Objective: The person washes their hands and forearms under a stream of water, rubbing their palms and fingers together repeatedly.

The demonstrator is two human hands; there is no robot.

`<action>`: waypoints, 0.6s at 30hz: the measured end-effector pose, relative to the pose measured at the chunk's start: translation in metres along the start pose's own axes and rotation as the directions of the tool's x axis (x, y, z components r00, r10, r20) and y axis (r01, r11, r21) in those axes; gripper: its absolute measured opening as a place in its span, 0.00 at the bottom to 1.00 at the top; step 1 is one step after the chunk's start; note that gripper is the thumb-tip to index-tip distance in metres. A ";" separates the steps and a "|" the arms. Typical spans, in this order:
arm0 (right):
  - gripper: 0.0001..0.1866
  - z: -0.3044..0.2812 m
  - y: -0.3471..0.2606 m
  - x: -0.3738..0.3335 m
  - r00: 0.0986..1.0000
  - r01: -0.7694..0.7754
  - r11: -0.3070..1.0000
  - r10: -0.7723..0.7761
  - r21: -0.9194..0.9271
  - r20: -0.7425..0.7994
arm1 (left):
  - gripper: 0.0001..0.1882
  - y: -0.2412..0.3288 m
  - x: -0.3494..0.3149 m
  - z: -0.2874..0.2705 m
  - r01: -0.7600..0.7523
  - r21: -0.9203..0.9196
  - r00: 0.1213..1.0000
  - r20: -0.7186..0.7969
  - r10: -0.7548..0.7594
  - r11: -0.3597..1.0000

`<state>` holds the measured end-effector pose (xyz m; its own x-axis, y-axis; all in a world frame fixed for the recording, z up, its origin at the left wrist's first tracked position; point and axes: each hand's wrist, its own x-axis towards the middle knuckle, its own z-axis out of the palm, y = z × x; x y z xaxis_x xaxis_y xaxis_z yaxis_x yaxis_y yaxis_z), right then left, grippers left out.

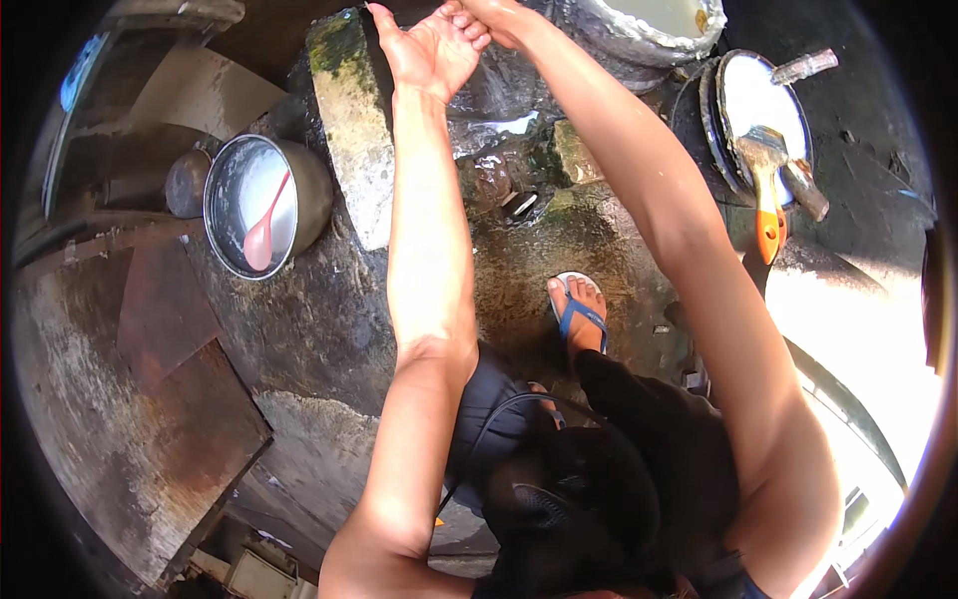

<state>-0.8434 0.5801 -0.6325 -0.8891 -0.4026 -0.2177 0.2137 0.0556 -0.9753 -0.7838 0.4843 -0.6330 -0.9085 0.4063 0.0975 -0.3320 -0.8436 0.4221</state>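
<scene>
Both arms reach far forward, so my hands meet at the upper edge of the head view. My left hand point(434, 52) shows its palm, the thumb stretched out to the side and the fingers loosely bent; I see nothing in it. Right beside its fingertips is my right hand point(491, 18), partly cut off by the edge, its fingers mostly hidden. The two hands seem to touch. Below them lies wet dark ground with a shiny puddle point(514, 126). Closest to my left forearm stands a mossy concrete block point(354, 150).
At left, a metal pot point(311, 205) holds white stuff and a pink ladle point(259, 240). A large crusted vessel point(624, 40) stands top right. Beyond my right arm, a brush point(766, 190) with an orange handle lies across a white-filled container point(758, 95). My sandalled foot point(582, 304) is below.
</scene>
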 end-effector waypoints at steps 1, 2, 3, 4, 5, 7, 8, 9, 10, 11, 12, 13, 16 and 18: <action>0.29 -0.020 0.013 -0.003 0.998 -0.019 0.993 0.012 0.115 0.061 | 0.53 -0.015 0.010 0.024 -0.051 -0.076 0.969 -0.246 0.031 0.996; 0.27 -0.021 0.015 -0.005 0.989 -0.035 0.969 -0.002 0.244 0.149 | 0.51 -0.013 0.008 0.036 -0.127 -0.104 0.869 -0.491 0.060 0.986; 0.27 -0.027 0.016 -0.008 0.988 -0.038 0.969 0.000 0.242 0.156 | 0.51 -0.010 0.006 0.022 -0.134 -0.104 0.867 -0.494 0.065 0.986; 0.22 -0.016 0.009 -0.013 0.940 -0.104 0.920 -0.033 0.378 0.340 | 0.48 0.008 -0.010 -0.005 -0.075 -0.133 0.971 -0.236 0.042 0.988; 0.18 -0.023 0.007 -0.020 0.875 -0.191 0.858 -0.071 0.477 0.479 | 0.45 0.010 -0.016 -0.008 0.016 -0.167 0.998 0.060 -0.006 0.986; 0.21 -0.043 -0.004 -0.030 0.831 -0.220 0.870 -0.069 0.441 0.552 | 0.41 0.003 -0.012 -0.006 -0.045 -0.252 0.991 -0.130 0.012 0.967; 0.26 -0.039 -0.007 -0.031 0.794 -0.264 0.857 -0.067 0.442 0.605 | 0.40 0.008 -0.014 -0.010 -0.018 -0.283 0.989 -0.148 -0.026 0.959; 0.27 -0.040 -0.010 -0.035 0.793 -0.287 0.873 -0.014 0.394 0.608 | 0.39 0.012 -0.017 -0.013 0.008 -0.313 0.984 -0.167 -0.063 0.950; 0.26 -0.052 -0.012 -0.038 0.797 -0.255 0.897 -0.017 0.362 0.604 | 0.39 0.010 -0.011 -0.008 0.063 -0.366 0.990 -0.098 -0.105 0.929; 0.25 -0.061 -0.013 -0.040 0.799 -0.223 0.918 -0.021 0.329 0.601 | 0.39 0.007 -0.006 -0.003 0.068 -0.371 0.990 -0.088 -0.108 0.926; 0.25 -0.067 -0.014 -0.040 0.804 -0.220 0.920 -0.016 0.323 0.594 | 0.40 0.005 -0.002 0.002 0.106 -0.388 0.980 -0.117 -0.163 0.916; 0.23 -0.066 -0.014 -0.038 0.845 -0.128 0.974 0.009 0.186 0.534 | 0.40 0.006 -0.002 0.000 0.136 -0.395 0.964 -0.158 -0.213 0.908; 0.20 -0.053 -0.006 -0.038 0.914 0.095 0.992 -0.054 -0.084 0.403 | 0.41 0.009 -0.007 -0.016 0.108 -0.360 0.970 -0.166 -0.177 0.927; 0.18 -0.046 -0.004 -0.043 0.914 0.276 0.938 -0.188 -0.209 0.359 | 0.42 0.011 -0.011 -0.024 0.046 -0.410 0.975 -0.179 -0.130 0.911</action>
<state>-0.8249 0.6396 -0.6210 -0.7074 -0.7068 -0.0021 -0.1291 0.1321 -0.9828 -0.7836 0.4619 -0.6512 -0.8885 0.4427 -0.1213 -0.4480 -0.8938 0.0200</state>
